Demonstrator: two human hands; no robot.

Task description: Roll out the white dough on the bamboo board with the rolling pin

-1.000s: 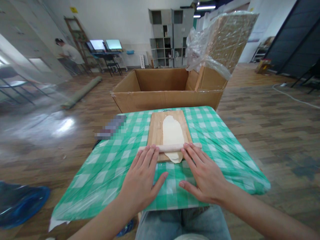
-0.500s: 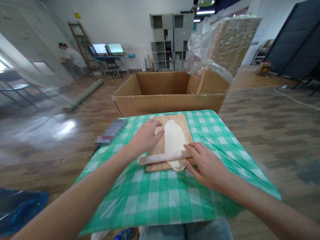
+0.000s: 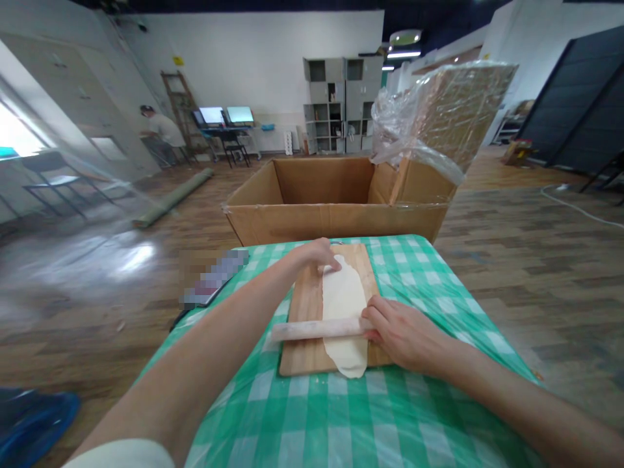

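Observation:
A long, flat sheet of pale dough (image 3: pixel 344 292) lies on a wooden cutting board (image 3: pixel 305 296), its near end hanging just past the board's front edge. Across the dough's nearer part rests a whitish rolling pin (image 3: pixel 312 329). My right hand (image 3: pixel 397 331) is closed round the pin's right end. At the far left of the dough, my left hand (image 3: pixel 322 253) has curled fingers with fingertips pinched at the dough's edge; part of the grip is hidden behind the hand. The pin's left end is free and sticks out past the board.
A green-and-white checked cloth (image 3: pixel 312 422) covers the table under plastic. A blurred-out flat device (image 3: pixel 217 279) lies at the table's left edge. Beyond the table stands a large open cardboard box (image 3: pixel 336 221). A person (image 3: pixel 163 130) sits far off at the left.
My left hand has moved away from me to the dough's far edge, its fingers curling in. My right hand has closed round the pin's end. The view has tilted up.

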